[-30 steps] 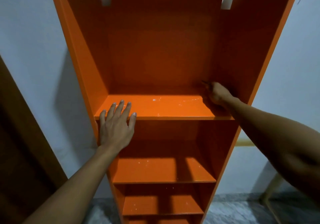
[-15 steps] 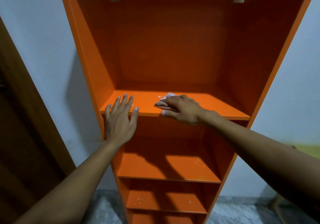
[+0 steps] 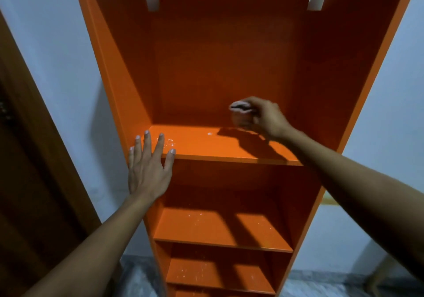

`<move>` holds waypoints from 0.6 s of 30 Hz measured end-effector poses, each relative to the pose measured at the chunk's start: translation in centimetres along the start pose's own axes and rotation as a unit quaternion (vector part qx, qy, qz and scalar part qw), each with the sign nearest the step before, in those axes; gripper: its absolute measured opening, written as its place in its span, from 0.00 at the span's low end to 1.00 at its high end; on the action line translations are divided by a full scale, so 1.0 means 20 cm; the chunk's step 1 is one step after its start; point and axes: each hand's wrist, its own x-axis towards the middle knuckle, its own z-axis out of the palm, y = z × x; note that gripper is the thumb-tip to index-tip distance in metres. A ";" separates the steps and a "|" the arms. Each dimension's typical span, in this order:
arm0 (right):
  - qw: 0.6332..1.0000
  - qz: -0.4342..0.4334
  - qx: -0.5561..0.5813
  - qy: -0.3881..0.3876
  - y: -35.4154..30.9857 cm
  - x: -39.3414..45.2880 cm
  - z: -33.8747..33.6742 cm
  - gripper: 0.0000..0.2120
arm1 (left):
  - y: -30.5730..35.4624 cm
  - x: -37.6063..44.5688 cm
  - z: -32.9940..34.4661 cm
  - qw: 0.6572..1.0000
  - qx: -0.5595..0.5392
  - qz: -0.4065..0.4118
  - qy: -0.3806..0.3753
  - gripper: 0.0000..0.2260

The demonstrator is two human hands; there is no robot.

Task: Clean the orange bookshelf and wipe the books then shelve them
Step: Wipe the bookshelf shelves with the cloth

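Wiping stage: early; the tall orange laminate bookshelf is mid-clean, centre of frame.
Right hand: the right hand is curled round a small crumpled pale grey cloth, held just above the top visible shelf board, centre right of frame.
Left hand: the left hand is laid flat, fingers straight and spread, on the front left edge of that board; nothing is held.
Done: judged little; white specks are seen by the left fingertips and mid-board.
Left: specks on the second shelf and third shelf, lower centre, so these are judged unwiped; book wiping and shelving not begun.
Books: none in view.
Around: pale wall on both sides, dark brown wooden door at left, grey marble-look floor at bottom, two white brackets at top.
Obstacles: none on the shelves; strong arm shadows hide part of the boards.
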 end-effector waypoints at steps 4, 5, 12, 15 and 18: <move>0.954 0.207 -0.203 0.079 0.33 0.15 -0.21 0.15 | -0.01 0.00 -0.01 1.000 0.005 0.005 -0.013 0.31; 0.942 0.258 -0.208 0.047 0.39 0.16 -0.22 0.15 | -0.01 0.00 -0.01 1.000 0.005 0.005 -0.017 0.31; 0.914 0.269 -0.291 -0.088 0.41 0.27 0.03 0.21 | -0.01 0.01 0.00 1.000 0.011 0.009 -0.015 0.31; 0.916 0.210 -0.316 -0.132 0.32 0.29 0.19 0.30 | -0.02 0.01 0.01 1.000 0.002 0.016 -0.010 0.32; 0.923 0.095 -0.332 -0.172 0.19 0.26 0.37 0.25 | -0.03 0.01 0.01 0.999 -0.024 0.020 -0.010 0.33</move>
